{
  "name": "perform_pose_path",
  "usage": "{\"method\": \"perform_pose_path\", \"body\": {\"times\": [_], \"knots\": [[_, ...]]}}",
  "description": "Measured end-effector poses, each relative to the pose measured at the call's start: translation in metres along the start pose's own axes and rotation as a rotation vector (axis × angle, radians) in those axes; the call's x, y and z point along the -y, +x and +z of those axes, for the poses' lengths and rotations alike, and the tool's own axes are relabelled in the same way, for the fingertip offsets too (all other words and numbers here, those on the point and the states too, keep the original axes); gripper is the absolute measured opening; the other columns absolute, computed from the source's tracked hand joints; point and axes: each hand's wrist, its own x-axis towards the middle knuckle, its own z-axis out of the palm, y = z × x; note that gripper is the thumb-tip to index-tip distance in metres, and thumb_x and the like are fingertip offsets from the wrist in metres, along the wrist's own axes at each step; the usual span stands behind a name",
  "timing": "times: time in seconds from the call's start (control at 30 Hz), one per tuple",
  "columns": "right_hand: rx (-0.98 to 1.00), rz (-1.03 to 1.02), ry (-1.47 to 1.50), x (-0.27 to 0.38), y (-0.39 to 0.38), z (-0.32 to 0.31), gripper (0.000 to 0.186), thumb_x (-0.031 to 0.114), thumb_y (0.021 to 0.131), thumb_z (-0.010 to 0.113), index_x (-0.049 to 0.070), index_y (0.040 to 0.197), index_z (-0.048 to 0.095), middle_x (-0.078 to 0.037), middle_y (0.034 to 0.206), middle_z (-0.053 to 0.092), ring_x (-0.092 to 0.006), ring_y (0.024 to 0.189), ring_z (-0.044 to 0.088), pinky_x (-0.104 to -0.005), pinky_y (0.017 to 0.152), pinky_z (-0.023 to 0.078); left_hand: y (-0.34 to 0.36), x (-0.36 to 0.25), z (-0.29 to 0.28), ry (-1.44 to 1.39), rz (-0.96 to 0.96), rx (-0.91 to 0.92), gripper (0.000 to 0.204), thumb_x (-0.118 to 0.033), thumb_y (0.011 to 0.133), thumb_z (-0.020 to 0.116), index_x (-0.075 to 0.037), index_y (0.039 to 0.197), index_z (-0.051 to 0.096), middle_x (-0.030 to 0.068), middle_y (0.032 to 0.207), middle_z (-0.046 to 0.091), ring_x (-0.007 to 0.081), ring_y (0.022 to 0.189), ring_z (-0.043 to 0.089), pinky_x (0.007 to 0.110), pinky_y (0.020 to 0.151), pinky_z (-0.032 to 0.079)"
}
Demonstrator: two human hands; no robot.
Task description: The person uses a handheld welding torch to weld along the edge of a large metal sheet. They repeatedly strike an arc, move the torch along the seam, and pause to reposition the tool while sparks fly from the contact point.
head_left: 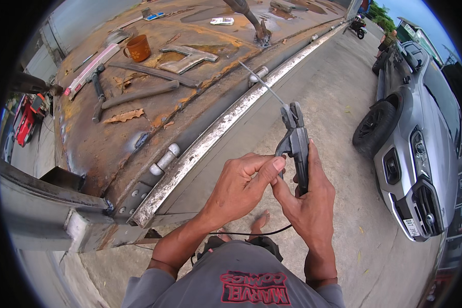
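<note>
Outdoors in bright daylight, grey concrete ground (362,200) runs beside a rusty metal deck (108,143). A silver pickup (418,120) is parked at right. Farther off are a motorcycle (360,27), green trees (380,13) and blue sky (430,14)

Open-air metalworking spot, daylight, on concrete pavement (339,97). Evidence of welding: electrode holder (299,151) with black cable (256,234); rusty steel deck (97,164) carrying scorch marks (141,139), a wooden-handled hammer (143,94) and a cut metal plate (197,56). Roadside or yard, cannot tell which: silver pickup (431,123) and motorcycle (359,26) parked alongside, green trees (379,14) and blue sky (421,15) beyond.
</note>
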Motion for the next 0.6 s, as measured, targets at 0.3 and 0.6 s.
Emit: {"method": "perform_pose_path", "body": {"times": [0.3,0.6], "knots": [[0.017,0.034,0.051,-0.015,0.023,0.006,0.092,0.033,0.095,0.078,-0.018,0.155,0.032,-0.039,0.125,0.065,-0.0509,0.113,0.069,-0.0513,0.093,0.056,0.007,0.008,0.008,0.012,0.034,-0.027,0.057,-0.041,0.112,0.059,0.005,0.145,0.061,0.0152,0.126,0.074,0.0172,0.118,0.065,0.035,0.104,0.051],[0.008,-0.092,-0.055,-0.022,0.021,-0.001,0.096,0.042,0.097,0.073,-0.017,0.158,0.028,-0.037,0.11,0.065,-0.0499,0.093,0.072,-0.0527,0.077,0.059,0.004,0.006,0.012,-0.095,0.017,-0.093,0.061,-0.044,0.11,0.059,0.006,0.145,0.062,0.0184,0.134,0.07,0.025,0.13,0.062,0.042,0.115,0.043]]}}
